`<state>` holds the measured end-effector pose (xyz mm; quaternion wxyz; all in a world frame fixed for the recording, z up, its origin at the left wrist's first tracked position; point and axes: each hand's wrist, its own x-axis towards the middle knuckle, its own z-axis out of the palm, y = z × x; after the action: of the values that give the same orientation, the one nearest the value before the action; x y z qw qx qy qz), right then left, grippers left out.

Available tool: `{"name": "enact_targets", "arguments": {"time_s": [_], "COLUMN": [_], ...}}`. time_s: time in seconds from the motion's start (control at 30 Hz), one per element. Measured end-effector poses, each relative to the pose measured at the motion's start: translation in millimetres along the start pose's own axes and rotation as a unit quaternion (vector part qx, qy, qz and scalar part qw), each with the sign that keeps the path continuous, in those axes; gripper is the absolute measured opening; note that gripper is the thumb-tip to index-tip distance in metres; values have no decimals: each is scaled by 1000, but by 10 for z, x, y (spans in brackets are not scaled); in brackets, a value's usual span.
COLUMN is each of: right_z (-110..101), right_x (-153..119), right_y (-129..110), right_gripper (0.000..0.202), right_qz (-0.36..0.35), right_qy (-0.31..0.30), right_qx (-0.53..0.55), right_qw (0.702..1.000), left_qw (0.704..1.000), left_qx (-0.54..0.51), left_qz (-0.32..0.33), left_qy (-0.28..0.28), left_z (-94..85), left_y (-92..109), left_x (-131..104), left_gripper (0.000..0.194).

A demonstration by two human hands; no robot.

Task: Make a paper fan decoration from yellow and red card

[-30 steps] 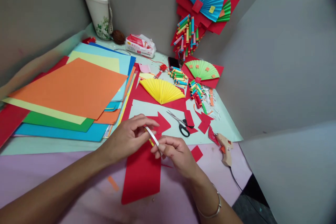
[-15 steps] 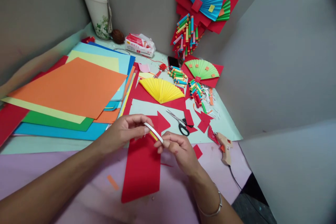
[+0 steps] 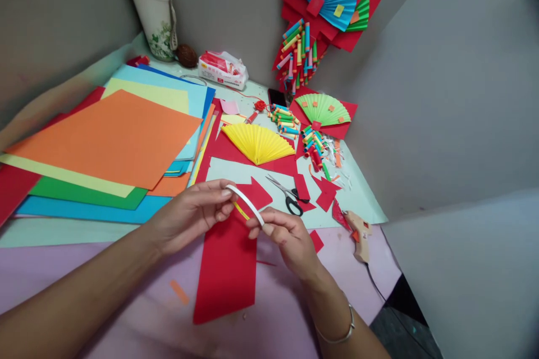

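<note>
A narrow white strip (image 3: 246, 200) is bent in a slight arch between my hands, above the red paper. The thumb and fingers of my left hand (image 3: 202, 207) pinch its upper end. Its lower end is pinched in my right hand (image 3: 286, 235). Just under the strip shows a thin yellow strip (image 3: 241, 211); whether it is held or lies on the paper I cannot tell. A long red paper piece (image 3: 227, 280) lies beneath both hands. Scissors (image 3: 290, 199) with black handles rest beyond my right hand. Past my hands sits a folded yellow paper fan (image 3: 257, 144).
Coloured sheets (image 3: 113, 140) are stacked at left. A glue gun (image 3: 359, 235) with its cord lies on the right, near red scraps (image 3: 326, 195). Farther back are paper rolls (image 3: 284, 121), a green fan (image 3: 323, 109), a tissue pack (image 3: 223, 70) and a white cup (image 3: 151, 14).
My left hand has shifted slightly up and left along the white strip, so more of it shows and its arch is longer. My right hand stays nearly in place.
</note>
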<state>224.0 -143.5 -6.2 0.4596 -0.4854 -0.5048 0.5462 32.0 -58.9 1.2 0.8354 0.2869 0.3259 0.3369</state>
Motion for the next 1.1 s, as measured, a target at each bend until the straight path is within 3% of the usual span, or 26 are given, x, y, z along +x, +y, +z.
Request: {"name": "enact_targets", "arguments": {"time_s": [0.17, 0.4, 0.63, 0.83, 1.1], "right_z": [-11, -63, -148, -173, -60], "right_x": [16, 14, 35, 30, 8], "right_y": [45, 43, 35, -46, -94], "right_gripper": [20, 21, 22, 23, 20], "right_qz": [-11, -34, -53, -42, -46], "right_qy": [2, 2, 39, -7, -41], "right_qx": [16, 19, -20, -79, -151], "right_qw": [1000, 999, 998, 996, 987], "left_qw": [1000, 975, 950, 917, 891], "left_qx": [-24, 213, 299, 368, 422], "left_qz": [-8, 29, 27, 10, 45], "left_qy": [-12, -46, -91, -155, -158], "left_z": [25, 8, -9, -6, 3], "left_y": [6, 35, 117, 178, 110], "left_x": [-5, -1, -39, -64, -22], "left_gripper": [5, 16, 22, 18, 19]}}
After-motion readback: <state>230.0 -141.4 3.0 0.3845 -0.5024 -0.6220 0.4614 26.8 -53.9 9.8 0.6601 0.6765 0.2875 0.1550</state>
